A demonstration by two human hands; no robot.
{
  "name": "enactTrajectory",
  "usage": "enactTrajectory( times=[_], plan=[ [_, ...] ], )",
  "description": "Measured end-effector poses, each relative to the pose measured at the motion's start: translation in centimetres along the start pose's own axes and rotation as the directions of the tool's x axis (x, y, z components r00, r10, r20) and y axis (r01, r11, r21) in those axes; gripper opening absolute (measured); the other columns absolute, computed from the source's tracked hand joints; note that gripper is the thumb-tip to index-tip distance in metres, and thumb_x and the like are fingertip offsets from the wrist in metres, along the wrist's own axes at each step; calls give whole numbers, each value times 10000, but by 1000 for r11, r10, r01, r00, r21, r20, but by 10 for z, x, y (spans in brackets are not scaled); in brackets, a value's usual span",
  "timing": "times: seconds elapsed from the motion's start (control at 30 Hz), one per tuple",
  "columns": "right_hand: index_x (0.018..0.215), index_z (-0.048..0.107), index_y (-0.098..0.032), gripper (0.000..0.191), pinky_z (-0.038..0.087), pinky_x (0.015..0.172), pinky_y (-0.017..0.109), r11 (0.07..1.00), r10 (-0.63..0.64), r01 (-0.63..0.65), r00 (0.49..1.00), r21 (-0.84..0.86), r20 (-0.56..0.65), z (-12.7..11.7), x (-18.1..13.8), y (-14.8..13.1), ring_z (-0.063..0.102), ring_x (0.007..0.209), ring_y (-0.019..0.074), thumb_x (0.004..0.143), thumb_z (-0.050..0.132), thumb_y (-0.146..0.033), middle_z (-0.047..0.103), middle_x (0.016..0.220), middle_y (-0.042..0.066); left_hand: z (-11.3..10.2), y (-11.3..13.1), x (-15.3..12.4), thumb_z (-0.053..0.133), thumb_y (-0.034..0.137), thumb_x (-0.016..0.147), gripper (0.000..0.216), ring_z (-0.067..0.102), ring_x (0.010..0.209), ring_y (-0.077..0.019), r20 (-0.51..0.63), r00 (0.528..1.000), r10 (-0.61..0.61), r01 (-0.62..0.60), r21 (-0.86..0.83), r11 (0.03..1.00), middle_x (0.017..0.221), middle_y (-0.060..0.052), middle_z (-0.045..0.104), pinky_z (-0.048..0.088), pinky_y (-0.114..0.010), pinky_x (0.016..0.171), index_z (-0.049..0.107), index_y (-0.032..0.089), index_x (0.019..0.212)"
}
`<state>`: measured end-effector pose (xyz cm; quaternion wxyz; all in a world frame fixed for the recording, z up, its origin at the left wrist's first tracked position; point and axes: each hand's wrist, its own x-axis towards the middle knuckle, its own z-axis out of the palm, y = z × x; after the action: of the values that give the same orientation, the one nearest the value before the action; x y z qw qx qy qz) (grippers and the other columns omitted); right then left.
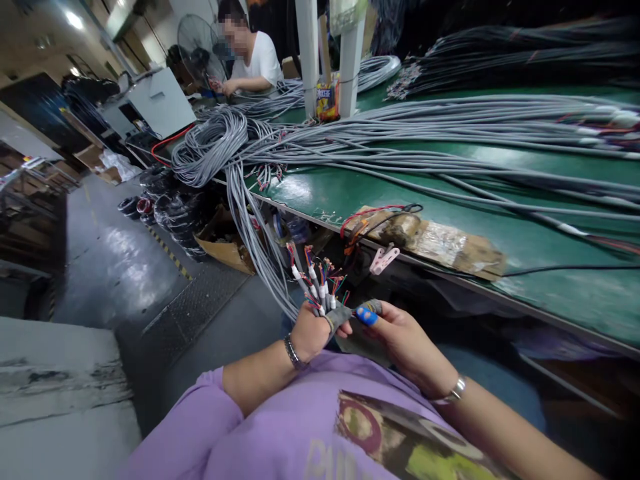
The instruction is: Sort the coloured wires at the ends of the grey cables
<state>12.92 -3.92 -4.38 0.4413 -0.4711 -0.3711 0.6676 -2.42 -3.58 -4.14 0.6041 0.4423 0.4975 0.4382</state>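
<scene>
My left hand [309, 331] is closed around a bunch of grey cables [249, 220] that hang off the green bench edge. Their stripped ends [316, 275] stick up above my fist, showing coloured wires. My right hand [400, 337] sits just to the right, its fingers curled toward the cable ends; a blue finger cover [367, 316] and a grey one [339, 315] touch near the bunch. Both wrists carry bracelets. What the right fingers pinch, if anything, is hidden.
The green bench [550, 267] carries long runs of grey cable [450, 133], a taped cardboard fixture [440, 243] with red and black leads, and a pink bracket [384, 259]. A person in white [253, 57] works at the far end. Cable coils [170, 213] and a box lie on the floor.
</scene>
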Motion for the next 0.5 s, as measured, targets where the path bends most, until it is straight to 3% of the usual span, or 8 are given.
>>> enactTrajectory(
  times=[0.23,0.4,0.5],
  plan=[
    [617,606,-176,417,307,513,245,998,59,-58,994,-12,96,0,-3,-1,374,532,98,563,830,-524,498,545,-30,-1,-5,3,732,474,692,360,538,494,-109,-85,996,2,-10,-98,995,534,-19,588,455,-224,487,640,132,628],
    [587,595,-167,432,304,517,245,986,152,-131,959,-101,240,-14,-4,-6,363,529,90,537,845,-516,486,542,-33,-2,-1,4,722,460,704,397,507,458,-91,-60,997,43,-49,-93,994,489,-9,551,419,-207,458,580,137,522],
    [643,630,-164,442,336,532,244,983,167,-149,970,-109,179,-24,-1,-7,413,550,96,561,822,-554,539,596,-13,-2,3,5,719,468,702,411,488,428,-85,-41,998,52,-55,-85,995,472,-3,535,405,-207,436,568,139,507]
  ],
)
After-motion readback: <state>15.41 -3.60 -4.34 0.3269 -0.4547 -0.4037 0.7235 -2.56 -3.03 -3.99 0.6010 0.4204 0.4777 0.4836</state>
